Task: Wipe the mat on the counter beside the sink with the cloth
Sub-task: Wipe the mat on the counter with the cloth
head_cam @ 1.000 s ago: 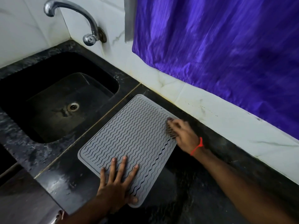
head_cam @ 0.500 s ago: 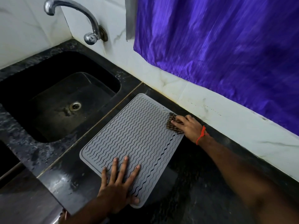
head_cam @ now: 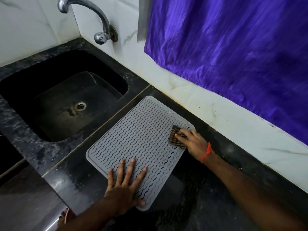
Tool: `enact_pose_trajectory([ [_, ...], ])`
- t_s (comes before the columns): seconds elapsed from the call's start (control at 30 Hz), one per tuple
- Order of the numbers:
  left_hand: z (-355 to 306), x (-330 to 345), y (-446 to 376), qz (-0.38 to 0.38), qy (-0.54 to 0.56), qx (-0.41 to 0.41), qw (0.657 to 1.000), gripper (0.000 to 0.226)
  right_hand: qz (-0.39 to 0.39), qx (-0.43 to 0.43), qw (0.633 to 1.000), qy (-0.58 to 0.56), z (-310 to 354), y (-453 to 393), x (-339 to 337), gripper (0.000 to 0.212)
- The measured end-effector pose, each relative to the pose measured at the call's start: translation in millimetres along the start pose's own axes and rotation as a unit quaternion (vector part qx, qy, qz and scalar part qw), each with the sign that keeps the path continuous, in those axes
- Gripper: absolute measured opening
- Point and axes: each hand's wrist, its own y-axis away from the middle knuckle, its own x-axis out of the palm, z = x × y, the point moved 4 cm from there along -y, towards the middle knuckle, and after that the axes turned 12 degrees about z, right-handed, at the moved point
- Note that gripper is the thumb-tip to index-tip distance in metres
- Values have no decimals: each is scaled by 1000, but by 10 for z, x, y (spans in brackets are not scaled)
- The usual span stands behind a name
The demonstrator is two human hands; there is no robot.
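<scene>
A grey rubber mat [head_cam: 141,142] with wavy ridges lies flat on the black counter [head_cam: 208,189], just right of the sink. My right hand [head_cam: 194,143] presses a small dark checked cloth [head_cam: 175,136] onto the mat's far right corner; my fingers cover most of the cloth. A red thread circles that wrist. My left hand [head_cam: 124,189] lies flat with fingers spread on the mat's near edge, holding it down.
A black sink [head_cam: 30,90] with a metal drain [head_cam: 80,105] sits to the left, under a chrome tap [head_cam: 101,30]. White tiles [head_cam: 216,112] line the wall behind the counter. A purple curtain [head_cam: 233,55] hangs above the mat's right side.
My right hand has slid the cloth slightly toward the wall along the mat's right edge. The left hand has stayed flat on the near edge.
</scene>
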Motion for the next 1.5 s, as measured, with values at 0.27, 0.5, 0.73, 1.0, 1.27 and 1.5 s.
enact_pose_trajectory([
  [0.27, 59, 34, 16, -46, 20, 38, 998, 107, 66, 231, 962, -131, -677, -161, -117, 56],
  [0.5, 407, -15, 186, -190, 146, -116, 964, 149, 38, -108, 975, -190, 1519, -288, -588, 65],
  [0.73, 506, 42, 171, -164, 148, -130, 967, 157, 69, -238, 967, -57, 1764, -276, -283, 64],
  [1.0, 513, 6, 190, -139, 161, -111, 971, 155, 82, -23, 996, -10, -163, -779, -234, 76],
  [1.27, 534, -13, 191, -122, 173, -103, 972, 152, 19, 78, 962, -261, 405, -1032, -527, 58],
  [1.5, 595, 15, 186, -111, 160, -107, 975, 149, 68, -253, 964, -46, 1485, -757, -392, 70],
])
